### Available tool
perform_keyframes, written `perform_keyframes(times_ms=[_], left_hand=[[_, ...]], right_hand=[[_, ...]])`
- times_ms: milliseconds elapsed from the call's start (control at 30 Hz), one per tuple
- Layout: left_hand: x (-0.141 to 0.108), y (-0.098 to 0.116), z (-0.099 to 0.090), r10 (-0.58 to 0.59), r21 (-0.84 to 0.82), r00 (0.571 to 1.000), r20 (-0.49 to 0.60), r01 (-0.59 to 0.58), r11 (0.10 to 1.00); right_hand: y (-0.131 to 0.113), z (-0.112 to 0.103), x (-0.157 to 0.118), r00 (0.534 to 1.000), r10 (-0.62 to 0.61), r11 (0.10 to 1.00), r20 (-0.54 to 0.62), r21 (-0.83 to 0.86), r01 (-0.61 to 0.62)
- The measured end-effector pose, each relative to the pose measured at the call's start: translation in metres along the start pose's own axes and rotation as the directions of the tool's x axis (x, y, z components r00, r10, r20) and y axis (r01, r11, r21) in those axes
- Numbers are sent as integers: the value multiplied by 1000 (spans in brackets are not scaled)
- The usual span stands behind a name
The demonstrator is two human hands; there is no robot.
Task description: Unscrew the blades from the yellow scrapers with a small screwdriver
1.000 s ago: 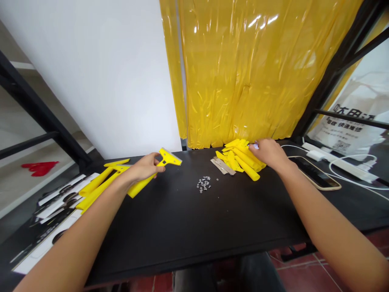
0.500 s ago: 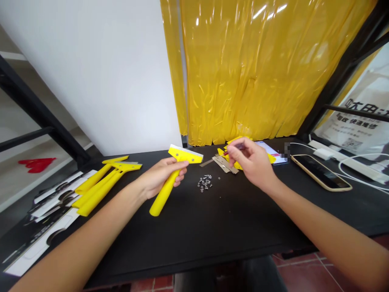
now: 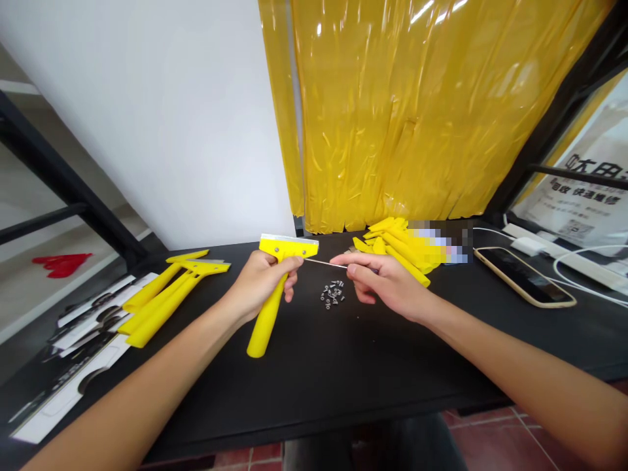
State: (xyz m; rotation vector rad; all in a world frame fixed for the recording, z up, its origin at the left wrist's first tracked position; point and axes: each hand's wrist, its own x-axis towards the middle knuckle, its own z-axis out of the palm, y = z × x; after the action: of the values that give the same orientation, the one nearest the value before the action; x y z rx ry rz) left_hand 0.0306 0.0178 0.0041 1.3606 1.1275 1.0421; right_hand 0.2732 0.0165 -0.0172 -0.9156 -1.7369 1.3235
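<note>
My left hand is closed round the upper handle of a yellow scraper, its bladed head tilted up and facing away. Two small screws show on that head. Between the fingers of my right hand is a thin screwdriver; its metal shaft points left and its tip reaches the scraper head by my left thumb. Whether the tip sits in a screw I cannot tell. Below the shaft, a small heap of screws and nuts lies on the black table.
Several yellow scrapers lie at left beside white-and-black cardboard sleeves. Yellow scraper parts are piled behind my right hand. A phone, white cables and a power strip occupy the right side. A yellow plastic curtain hangs behind.
My right hand has moved down and left from the parts pile, bringing the screwdriver shaft to the scraper head. The scraper in my left hand has shifted slightly left and stands more upright.
</note>
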Motion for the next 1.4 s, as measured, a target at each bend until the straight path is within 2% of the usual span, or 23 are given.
perform_keyframes(times_ms=[367,500,600,667,767,867,933,967,1033,1067,1133,1200,1267,1333,1400], left_hand=[[0,-1,1,0,-11,1000,5,0,1000],[0,-2,0,10,3,1000,11,-10,1000],[2,-3,-1,31,52,999,19,-32,998],[2,-4,-2,78,159,997,4,-78,984],[-1,-6,-1,181,388,983,-21,-159,908],[-6,-7,3,250,527,968,-28,-198,826],[-9,-8,6,308,575,951,-31,-235,784],[-10,-7,7,333,589,943,-26,-255,767],[-12,-7,9,344,595,939,-9,-272,757],[-12,-7,10,327,586,945,-5,-262,767],[-11,-8,11,251,558,968,-15,-200,805],[-10,-10,12,155,528,987,-40,-111,842],[-7,-13,14,65,499,997,-47,-33,866],[-4,-17,15,-9,458,999,-32,23,889],[-2,-23,16,-61,398,998,-1,57,916]], right_hand=[[2,2,2,1000,-12,1000,-28,3,12],[6,2,3,999,3,993,-34,115,1],[8,1,4,1000,0,977,-16,212,4],[9,1,4,1000,7,977,-9,213,-5],[7,1,4,996,91,980,23,173,-94],[4,1,2,951,242,954,191,132,-269],[2,1,1,918,285,944,277,86,-319],[2,2,0,925,266,958,271,28,-284],[3,4,-1,978,127,971,167,-223,-88],[4,5,-2,993,25,917,115,-398,22],[7,9,-3,988,-141,694,62,-705,144],[11,12,-3,982,-182,459,43,-880,124],[15,15,-3,984,-175,291,37,-953,87],[18,16,-3,981,-189,235,53,-967,97],[18,14,-3,971,-230,306,58,-943,129]])
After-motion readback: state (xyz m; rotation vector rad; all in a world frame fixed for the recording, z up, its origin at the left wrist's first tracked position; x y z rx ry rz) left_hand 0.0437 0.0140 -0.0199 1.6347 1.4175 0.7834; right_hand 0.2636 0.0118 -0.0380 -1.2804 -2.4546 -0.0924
